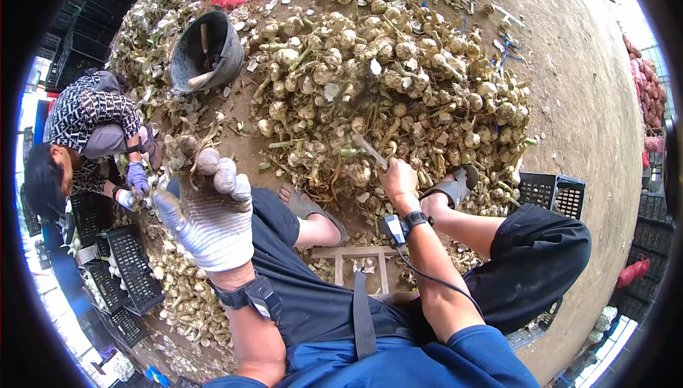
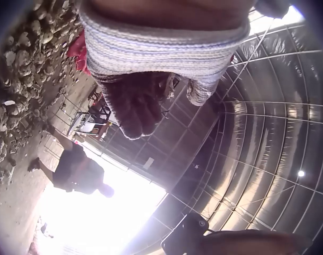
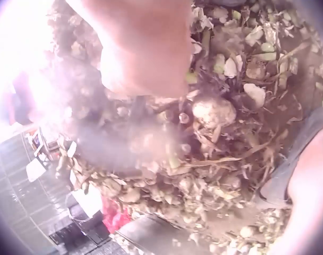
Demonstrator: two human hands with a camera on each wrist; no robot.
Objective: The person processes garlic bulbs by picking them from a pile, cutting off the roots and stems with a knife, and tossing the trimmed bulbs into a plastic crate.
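— Blue shirt (image 1: 388, 367) cloth is closest, at six o'clock. How are your arms set?

— Your left hand (image 1: 213, 230), gloved, is raised toward half past eight, fingers upward. Your right hand (image 1: 400, 178), bare, sits just right of centre, its forearm running down toward five o'clock.

— And your fingers?

— On the right, they are curled round a narrow tool (image 1: 370, 152) that points toward eleven o'clock, over the edge of the garlic pile (image 1: 391, 89). On the left, they are bent side by side with your thumb apart; you can't tell whether they grip anything.

— What is hard to make out?

— Your right fist hides the tool's handle, and the right wrist view is blurred and washed out below it. In the left wrist view, shadow darkens your bent fingers, and the glove's cuff cuts across the top.

— What lies around you?

— Garlic spreads from twelve to two o'clock, your sandalled feet at its near edge. A wooden frame (image 1: 385, 270) stands between your legs at six, under your forearms' reach. You have a bucket (image 1: 231, 61) at half past ten, a bent-over person (image 1: 96, 114) past nine, stacked crates (image 1: 135, 267) at eight and a black crate (image 1: 551, 192) at three, just beside the pile.
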